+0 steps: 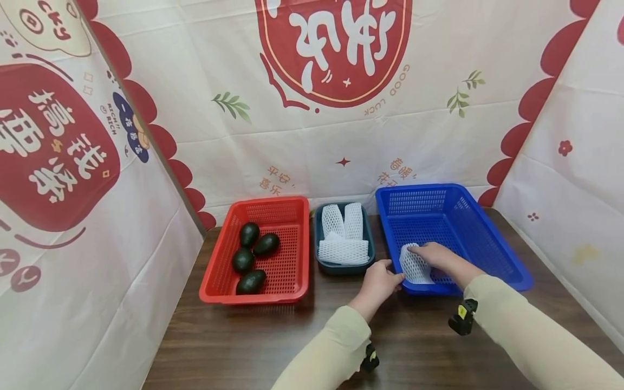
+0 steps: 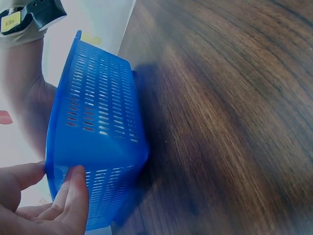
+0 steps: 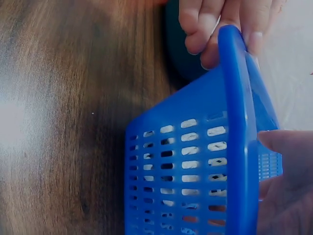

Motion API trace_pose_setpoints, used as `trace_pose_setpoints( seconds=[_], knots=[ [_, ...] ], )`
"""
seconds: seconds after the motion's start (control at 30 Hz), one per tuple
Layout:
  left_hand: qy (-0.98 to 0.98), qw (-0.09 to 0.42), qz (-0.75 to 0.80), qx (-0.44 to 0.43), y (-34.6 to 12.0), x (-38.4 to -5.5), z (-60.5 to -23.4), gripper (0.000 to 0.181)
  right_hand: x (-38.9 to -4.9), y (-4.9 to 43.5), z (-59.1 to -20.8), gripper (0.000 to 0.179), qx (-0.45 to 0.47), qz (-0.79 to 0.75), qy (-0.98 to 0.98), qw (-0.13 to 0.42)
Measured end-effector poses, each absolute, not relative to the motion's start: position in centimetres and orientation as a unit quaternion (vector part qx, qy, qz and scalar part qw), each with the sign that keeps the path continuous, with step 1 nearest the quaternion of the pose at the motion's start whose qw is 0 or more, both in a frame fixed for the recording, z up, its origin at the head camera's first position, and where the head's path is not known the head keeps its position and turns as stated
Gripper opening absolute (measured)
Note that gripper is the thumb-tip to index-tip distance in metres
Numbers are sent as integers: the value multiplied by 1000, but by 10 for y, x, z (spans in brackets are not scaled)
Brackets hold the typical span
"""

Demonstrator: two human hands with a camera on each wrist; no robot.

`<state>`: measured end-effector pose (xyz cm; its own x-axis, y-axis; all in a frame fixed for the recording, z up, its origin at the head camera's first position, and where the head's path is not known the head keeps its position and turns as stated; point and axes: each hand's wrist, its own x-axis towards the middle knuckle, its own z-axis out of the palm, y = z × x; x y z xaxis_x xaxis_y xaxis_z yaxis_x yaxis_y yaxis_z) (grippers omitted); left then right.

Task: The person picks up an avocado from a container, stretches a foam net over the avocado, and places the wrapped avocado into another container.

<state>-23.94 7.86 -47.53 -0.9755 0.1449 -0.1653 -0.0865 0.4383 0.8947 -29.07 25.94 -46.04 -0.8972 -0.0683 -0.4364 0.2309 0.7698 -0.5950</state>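
Observation:
At the near left corner of the blue basket (image 1: 492, 233), my left hand (image 1: 382, 283) pinches the rim. In the left wrist view its thumb lies at the rim and its fingers (image 2: 73, 196) against the outer wall. Inside that corner sits a white foam net sleeve (image 1: 414, 266), bulging and rounded. My right hand (image 1: 439, 257) reaches into the basket and holds the sleeve at its upper right side; most of its fingers are hidden. Through the basket's slots, the right wrist view shows white net with dark patches behind it.
A red basket (image 1: 292, 295) on the left holds several dark green avocados (image 1: 251, 283). Between the baskets stands a dark teal tray (image 1: 370, 252) with several white foam net sleeves (image 1: 343, 252). Printed cloth walls (image 1: 302, 141) enclose the wooden table (image 1: 234, 346) at the back and sides.

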Motion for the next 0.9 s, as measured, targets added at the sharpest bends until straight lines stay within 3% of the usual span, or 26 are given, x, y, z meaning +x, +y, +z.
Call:
trace_pose_setpoints(
  seconds=[0.37,0.9],
  knots=[
    [853,98,511,27,66,-243,-473,47,-282,263,-442,80,28,-311,929,198],
    [892,31,437,107,5,-236,-436,32,-258,222,-413,68,-45,-231,970,67]
  ],
)
